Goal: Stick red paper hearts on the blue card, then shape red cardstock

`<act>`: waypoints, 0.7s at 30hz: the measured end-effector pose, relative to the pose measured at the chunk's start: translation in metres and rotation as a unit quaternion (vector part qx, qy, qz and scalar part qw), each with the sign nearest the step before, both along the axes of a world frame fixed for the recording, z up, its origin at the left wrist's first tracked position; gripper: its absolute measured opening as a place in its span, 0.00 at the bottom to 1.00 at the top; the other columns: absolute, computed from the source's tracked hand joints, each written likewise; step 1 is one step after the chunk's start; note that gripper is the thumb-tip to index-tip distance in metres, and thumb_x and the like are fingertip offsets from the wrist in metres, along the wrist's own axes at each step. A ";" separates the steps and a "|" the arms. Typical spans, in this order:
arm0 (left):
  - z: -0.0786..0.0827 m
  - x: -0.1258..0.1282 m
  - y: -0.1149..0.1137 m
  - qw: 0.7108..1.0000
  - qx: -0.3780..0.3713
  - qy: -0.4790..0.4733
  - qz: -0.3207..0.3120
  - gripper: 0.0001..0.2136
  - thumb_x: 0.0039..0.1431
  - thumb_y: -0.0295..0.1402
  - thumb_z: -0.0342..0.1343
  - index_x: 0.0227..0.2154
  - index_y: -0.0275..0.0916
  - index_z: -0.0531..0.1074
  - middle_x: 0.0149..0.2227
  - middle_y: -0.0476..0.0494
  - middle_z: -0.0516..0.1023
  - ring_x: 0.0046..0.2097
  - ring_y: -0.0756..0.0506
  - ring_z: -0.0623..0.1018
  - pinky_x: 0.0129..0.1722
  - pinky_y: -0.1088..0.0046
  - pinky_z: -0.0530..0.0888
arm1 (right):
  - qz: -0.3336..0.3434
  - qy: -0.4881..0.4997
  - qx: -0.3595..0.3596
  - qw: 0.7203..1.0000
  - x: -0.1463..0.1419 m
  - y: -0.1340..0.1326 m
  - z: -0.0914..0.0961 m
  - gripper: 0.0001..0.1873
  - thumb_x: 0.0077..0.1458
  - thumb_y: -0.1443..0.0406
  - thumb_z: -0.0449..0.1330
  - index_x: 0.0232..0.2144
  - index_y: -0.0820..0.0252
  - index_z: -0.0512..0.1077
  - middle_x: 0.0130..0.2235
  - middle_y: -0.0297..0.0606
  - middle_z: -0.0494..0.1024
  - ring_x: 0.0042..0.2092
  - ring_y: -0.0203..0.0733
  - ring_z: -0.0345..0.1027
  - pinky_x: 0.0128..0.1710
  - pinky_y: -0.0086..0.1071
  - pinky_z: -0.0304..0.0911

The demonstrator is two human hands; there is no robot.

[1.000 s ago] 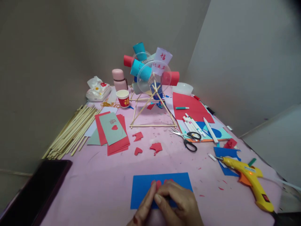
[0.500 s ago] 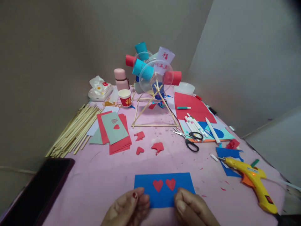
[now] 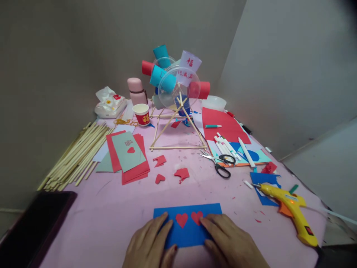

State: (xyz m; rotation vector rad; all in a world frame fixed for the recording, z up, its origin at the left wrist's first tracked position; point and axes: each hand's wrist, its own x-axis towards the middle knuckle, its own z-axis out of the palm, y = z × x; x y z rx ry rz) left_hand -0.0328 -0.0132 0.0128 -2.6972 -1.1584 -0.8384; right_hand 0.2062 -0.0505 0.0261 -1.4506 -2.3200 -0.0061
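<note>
A blue paper card (image 3: 181,238) lies flat at the near edge of the pink-covered table, with a left red paper heart (image 3: 182,220) and a right red paper heart (image 3: 196,218) on it. My left hand (image 3: 152,240) rests palm down on the card's left side, fingers stretched out. On the right side lies my right hand (image 3: 228,238), also palm down and open, its index fingertip touching the edge of the right heart. Beyond the card are a loose red heart (image 3: 160,179) and a red paper scrap (image 3: 182,174).
A yellow glue gun (image 3: 290,203) lies at right, its cord trailing off. Black-handled scissors (image 3: 220,163) and several markers (image 3: 225,147) sit farther back. A stick-and-cup wheel (image 3: 178,96) stands at the back. Bamboo sticks (image 3: 75,154) and a phone (image 3: 39,227) are at left.
Both hands have turned from loosely curled fingers at the card's sides to palms down on it. The view has shifted slightly, so the table things appear farther left.
</note>
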 end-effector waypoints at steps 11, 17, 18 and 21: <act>-0.012 0.003 0.001 0.993 0.064 0.094 0.008 0.19 0.57 0.47 0.50 0.42 0.39 0.72 0.38 0.43 0.82 0.36 0.43 0.79 0.35 0.68 0.72 | -0.017 -0.028 0.006 0.999 -0.007 0.002 -0.016 0.10 0.58 0.67 0.51 0.41 0.61 0.69 0.34 0.41 0.78 0.30 0.44 0.72 0.24 0.32 0.70; -0.011 0.004 0.002 0.993 0.069 0.097 0.002 0.18 0.57 0.46 0.50 0.39 0.37 0.74 0.38 0.41 0.82 0.36 0.42 0.79 0.36 0.69 0.73 | -0.009 -0.051 0.032 0.998 -0.018 0.006 -0.014 0.11 0.58 0.66 0.51 0.43 0.58 0.67 0.30 0.37 0.77 0.27 0.41 0.71 0.22 0.29 0.64; -0.010 0.004 0.002 0.992 0.068 0.102 0.003 0.17 0.58 0.46 0.50 0.39 0.37 0.74 0.38 0.42 0.82 0.36 0.42 0.79 0.36 0.69 0.73 | -0.008 -0.055 0.049 0.997 -0.023 0.008 -0.014 0.11 0.58 0.66 0.51 0.42 0.57 0.68 0.29 0.36 0.77 0.26 0.41 0.70 0.21 0.30 0.62; -0.008 0.002 0.002 0.992 0.062 0.108 0.008 0.16 0.58 0.45 0.49 0.39 0.38 0.73 0.38 0.42 0.82 0.37 0.42 0.80 0.35 0.68 0.73 | -0.020 -0.049 0.092 0.994 -0.040 0.014 -0.015 0.10 0.58 0.64 0.52 0.40 0.56 0.69 0.27 0.36 0.77 0.25 0.42 0.69 0.21 0.31 0.59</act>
